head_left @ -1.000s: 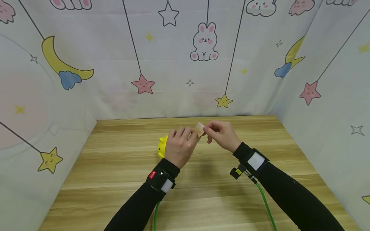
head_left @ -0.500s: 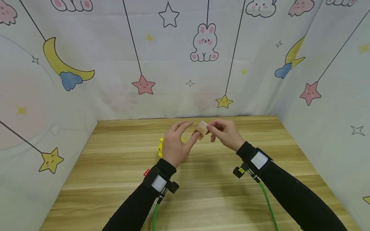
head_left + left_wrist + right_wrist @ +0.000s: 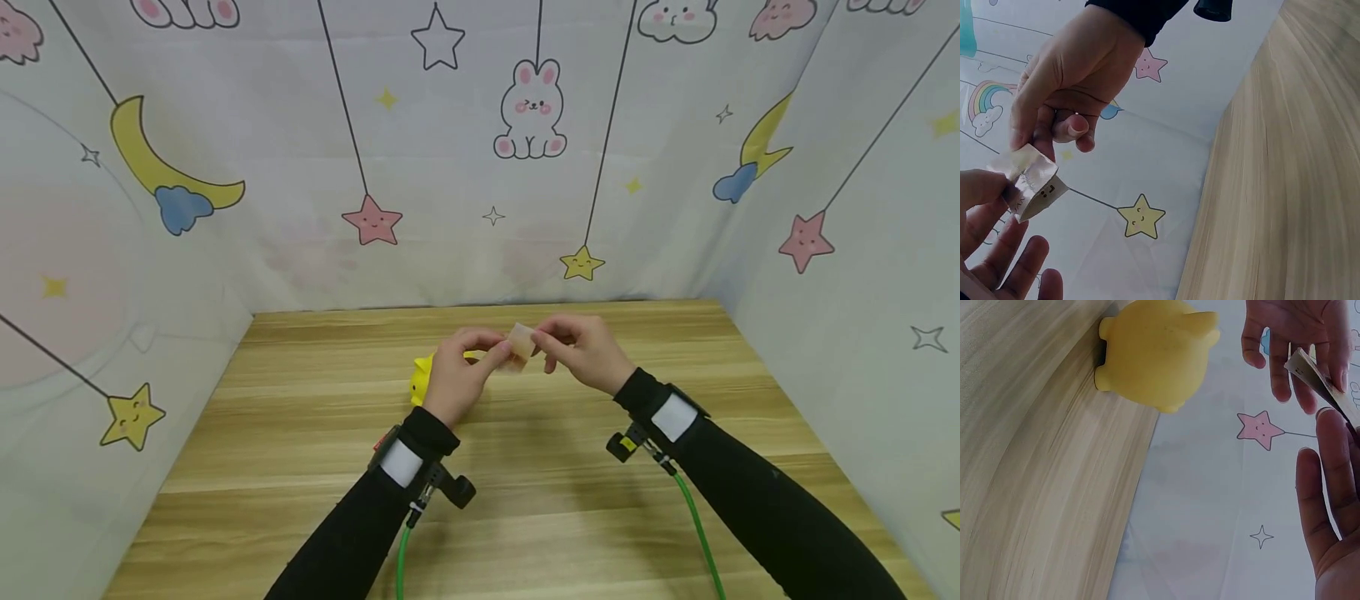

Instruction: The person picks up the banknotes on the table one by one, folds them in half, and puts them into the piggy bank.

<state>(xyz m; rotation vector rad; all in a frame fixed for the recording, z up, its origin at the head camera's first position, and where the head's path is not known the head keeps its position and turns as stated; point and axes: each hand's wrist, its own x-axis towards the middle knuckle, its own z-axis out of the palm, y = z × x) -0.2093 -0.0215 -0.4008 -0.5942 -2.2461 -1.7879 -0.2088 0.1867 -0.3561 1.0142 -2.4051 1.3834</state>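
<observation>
A small folded paper note (image 3: 521, 343), pale with tan print, is held in the air between the two hands. My left hand (image 3: 459, 377) pinches its left side between thumb and index finger, while my right hand (image 3: 583, 353) pinches its right edge. Seen from the left wrist, the folded paper (image 3: 1030, 181) is bent over itself, with dark printed marks on an inner face. A yellow piggy bank (image 3: 1160, 353) stands on the table, seen whole but for its top in the right wrist view; in the head view, the left hand partly hides it.
The wood-grain table (image 3: 300, 467) spreads under both arms and ends at a patterned cloth wall (image 3: 450, 275), with more cloth on both sides. Wrist cameras (image 3: 457, 490) and green cables (image 3: 693, 517) hang from the sleeves.
My left hand lets its fingers spread off the paper note, turns thumb side up, then pinches it again. More of the piggy bank shows now. The right hand keeps its pinch and barely moves.
</observation>
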